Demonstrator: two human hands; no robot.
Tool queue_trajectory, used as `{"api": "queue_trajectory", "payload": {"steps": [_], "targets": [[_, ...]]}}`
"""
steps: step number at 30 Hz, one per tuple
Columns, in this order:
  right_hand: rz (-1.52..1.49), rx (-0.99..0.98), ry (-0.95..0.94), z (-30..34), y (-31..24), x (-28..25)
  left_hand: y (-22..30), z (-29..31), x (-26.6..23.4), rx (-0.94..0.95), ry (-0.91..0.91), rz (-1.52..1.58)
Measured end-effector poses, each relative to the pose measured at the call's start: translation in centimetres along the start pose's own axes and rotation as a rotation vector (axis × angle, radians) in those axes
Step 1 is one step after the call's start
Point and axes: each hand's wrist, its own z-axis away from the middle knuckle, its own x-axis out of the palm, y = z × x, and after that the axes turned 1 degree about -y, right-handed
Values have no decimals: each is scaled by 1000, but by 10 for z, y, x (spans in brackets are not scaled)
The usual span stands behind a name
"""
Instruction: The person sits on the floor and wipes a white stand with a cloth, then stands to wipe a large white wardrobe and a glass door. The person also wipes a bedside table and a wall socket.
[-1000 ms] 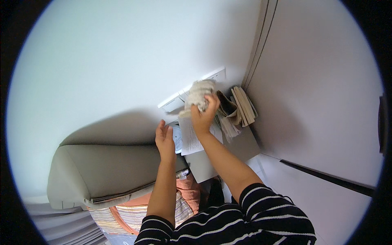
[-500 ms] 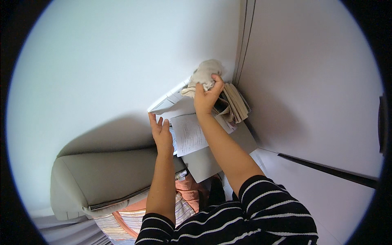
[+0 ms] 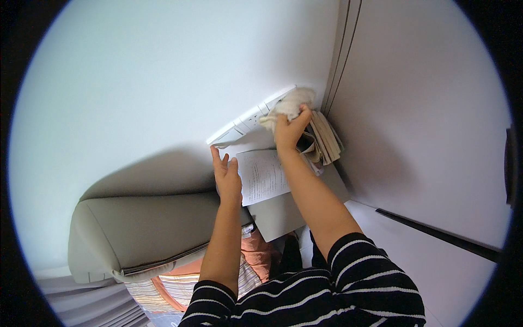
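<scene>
My right hand is closed on a bunched, off-white cloth, gripped between thumb and fingers. That cloth lies at the right part of a long white socket and switch panel on the wall, covering some of its lower edge. Several switches and sockets show to the left of the cloth. At the panel's left end, my left hand has its fingers apart, the tip of one at or very near the panel's corner. It holds nothing that I can see.
Below the panel stands a grey bedside cabinet with a printed sheet on top. Upright books stand at its right, near a pale door panel. A padded grey headboard and striped bedding are at the left.
The cloth in my right hand has shifted slightly down and right along the panel, uncovering more sockets. My left hand stays by the panel's left end. The whole view has shifted a little.
</scene>
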Motion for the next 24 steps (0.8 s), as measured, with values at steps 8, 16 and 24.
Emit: {"api": "queue_trajectory", "payload": {"steps": [8, 16, 24], "targets": [[-161, 94, 24, 0, -38, -27, -5, 2, -5, -5, 101, -44], [-4, 353, -56, -29, 13, -22, -6, 7, 4, -44, 5, -31], [-7, -68, -337, 31, -29, -23, -10, 4, 16, -13, -37, -24]]}}
